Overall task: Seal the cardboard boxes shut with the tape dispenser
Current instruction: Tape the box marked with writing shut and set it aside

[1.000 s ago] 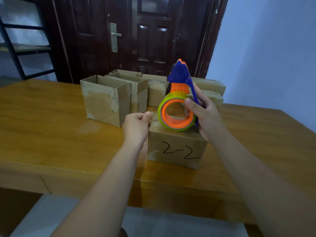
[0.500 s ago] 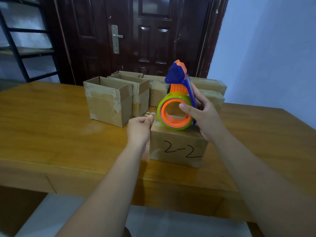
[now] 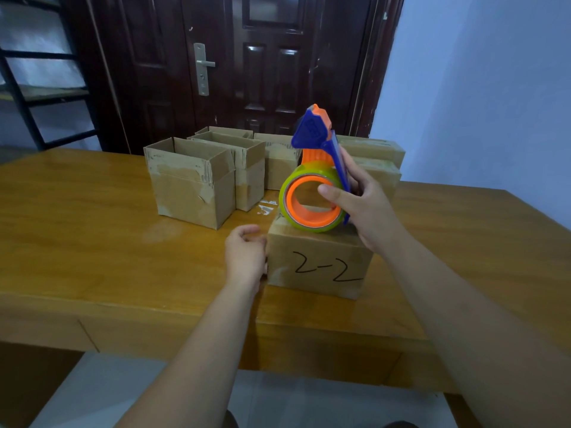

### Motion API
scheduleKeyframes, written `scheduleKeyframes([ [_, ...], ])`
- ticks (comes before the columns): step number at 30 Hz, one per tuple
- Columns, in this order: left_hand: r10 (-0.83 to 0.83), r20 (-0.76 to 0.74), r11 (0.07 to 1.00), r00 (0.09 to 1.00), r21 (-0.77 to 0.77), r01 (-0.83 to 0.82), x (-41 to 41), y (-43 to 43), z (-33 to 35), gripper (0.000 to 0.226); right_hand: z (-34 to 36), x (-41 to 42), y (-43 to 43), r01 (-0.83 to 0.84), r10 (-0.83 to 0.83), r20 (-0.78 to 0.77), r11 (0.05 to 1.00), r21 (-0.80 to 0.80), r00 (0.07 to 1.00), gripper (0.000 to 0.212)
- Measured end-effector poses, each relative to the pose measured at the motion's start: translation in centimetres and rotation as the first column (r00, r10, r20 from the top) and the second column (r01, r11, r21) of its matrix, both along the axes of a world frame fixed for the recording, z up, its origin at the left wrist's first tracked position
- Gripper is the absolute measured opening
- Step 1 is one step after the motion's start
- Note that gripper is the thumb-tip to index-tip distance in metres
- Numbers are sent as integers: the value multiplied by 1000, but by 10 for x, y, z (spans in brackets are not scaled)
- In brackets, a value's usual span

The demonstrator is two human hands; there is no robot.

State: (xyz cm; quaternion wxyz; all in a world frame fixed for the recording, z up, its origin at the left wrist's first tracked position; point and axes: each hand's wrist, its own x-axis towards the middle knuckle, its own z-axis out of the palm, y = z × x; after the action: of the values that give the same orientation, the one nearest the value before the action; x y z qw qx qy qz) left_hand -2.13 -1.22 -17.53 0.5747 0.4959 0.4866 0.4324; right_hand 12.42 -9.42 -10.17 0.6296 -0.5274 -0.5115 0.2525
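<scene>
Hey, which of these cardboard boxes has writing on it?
The closed box nearest the person, under the tape dispenser: its front reads 2-2. The boxes behind show no writing.

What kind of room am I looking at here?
Probably a plain room used for packing: a wooden table holding small cardboard boxes, a dark panelled door behind, a black metal rack at left.

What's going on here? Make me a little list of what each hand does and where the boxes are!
Right hand: holds the dispenser on top of the 2-2 box
Left hand: against the 2-2 box's left side, fingers curled
Open boxes: behind, on the table
Closed boxes: at the back right
</scene>
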Motion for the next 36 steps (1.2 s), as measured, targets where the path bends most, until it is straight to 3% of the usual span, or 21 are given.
scheduleKeyframes([
  [2, 31, 64, 978, 997, 203, -43, -1, -10, 2, 29, 0, 0, 1, 6, -6, 0, 1000, 0, 1000, 82],
  [6, -230, 24, 893, 973, 402, 201, 7, -26, 5, 69, -3, 0, 2, 21, -21, 13, 1000, 0, 1000, 79],
  [10, -162, -28, 900, 986, 405, 160, 10, -30, 3, 51, -3, 1, 3, 26, -26, 14, 1000, -2, 1000, 79],
  [13, -166, -186, 885, 968, 404, 230, 4, -27, 11, 50, -2, 1, 2, 33, -33, 13, 999, -4, 999, 83],
  [16, -197, -368, 842, 909, 411, 349, -3, -20, 27, 66, -2, 1, 2, 25, -25, 7, 1000, -5, 1000, 86],
  [18, -178, -419, 826, 890, 428, 367, -2, -17, 37, 85, -2, 2, 2, 19, -19, 5, 1000, -5, 1000, 85],
  [21, -161, -455, 772, 876, 495, 399, 9, -16, 40, 93, -3, 3, 1, 27, -27, -6, 1000, 0, 1000, 83],
  [28, -8, -570, 721, 822, 566, 400, 18, -10, 23, 90, -1, 3, 4, 76, -76, 34, 997, 8, 997, 86],
  [32, 64, -665, 643, 744, 597, 479, 13, -7, 25, 63, 13, 9, 7, 81, -68, 251, 996, -40, 966, 80],
  [36, 99, -766, 592, 635, 559, 581, 10, -7, 29, 54, 28, 19, 8, 38, 7, 411, 994, -102, 911, 71],
])
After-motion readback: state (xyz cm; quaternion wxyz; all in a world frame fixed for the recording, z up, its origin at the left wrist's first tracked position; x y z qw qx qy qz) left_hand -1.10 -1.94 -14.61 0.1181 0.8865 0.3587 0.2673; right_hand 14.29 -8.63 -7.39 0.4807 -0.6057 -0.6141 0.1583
